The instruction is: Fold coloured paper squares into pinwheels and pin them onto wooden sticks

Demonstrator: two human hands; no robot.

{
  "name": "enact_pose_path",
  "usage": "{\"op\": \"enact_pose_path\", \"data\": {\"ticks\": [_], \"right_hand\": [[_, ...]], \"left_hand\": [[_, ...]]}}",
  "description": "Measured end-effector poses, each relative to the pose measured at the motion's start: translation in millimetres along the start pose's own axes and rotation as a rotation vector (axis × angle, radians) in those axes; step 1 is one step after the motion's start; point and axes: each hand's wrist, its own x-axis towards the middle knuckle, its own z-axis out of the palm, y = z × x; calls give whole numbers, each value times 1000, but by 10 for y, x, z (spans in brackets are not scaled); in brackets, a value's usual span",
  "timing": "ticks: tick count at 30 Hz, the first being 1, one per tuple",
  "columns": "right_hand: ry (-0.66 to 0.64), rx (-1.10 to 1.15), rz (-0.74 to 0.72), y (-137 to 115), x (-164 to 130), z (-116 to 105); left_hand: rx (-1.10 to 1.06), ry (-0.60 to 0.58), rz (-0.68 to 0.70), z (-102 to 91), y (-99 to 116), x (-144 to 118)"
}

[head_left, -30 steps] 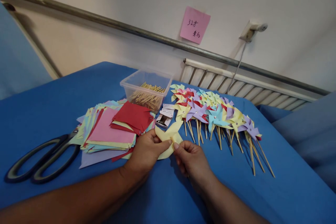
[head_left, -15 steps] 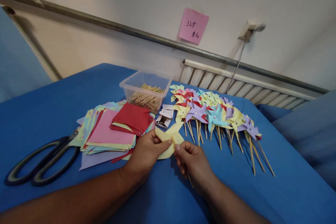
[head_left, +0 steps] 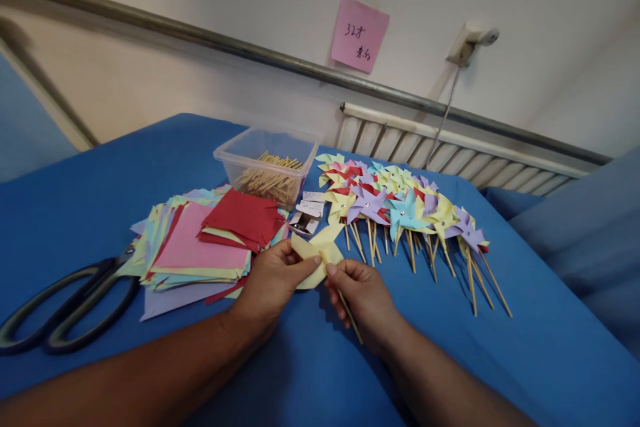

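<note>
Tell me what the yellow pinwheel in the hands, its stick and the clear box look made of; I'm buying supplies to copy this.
Yellow pinwheel: thin matte coloured paper, judging by its soft folds. Its stick in the right hand: pale, thin and straight, probably wood or bamboo. Clear box: see-through, slightly glossy, likely plastic. The left hand pinches the paper.

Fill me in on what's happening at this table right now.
A person holds a folded yellow paper pinwheel in the left hand, while the right hand holds a thin wooden stick up to its middle. Finished pinwheels lie in a row on the blue table. A stack of coloured paper squares, scissors and a tub of sticks sit nearby.
</note>
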Motion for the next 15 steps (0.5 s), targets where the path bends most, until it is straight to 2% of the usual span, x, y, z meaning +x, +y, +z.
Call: {"op": "enact_pose_path", "data": {"ticks": [15], "right_hand": [[45, -20, 5, 6, 13, 45]], "left_hand": [[18, -6, 11, -47, -78, 45]]}}
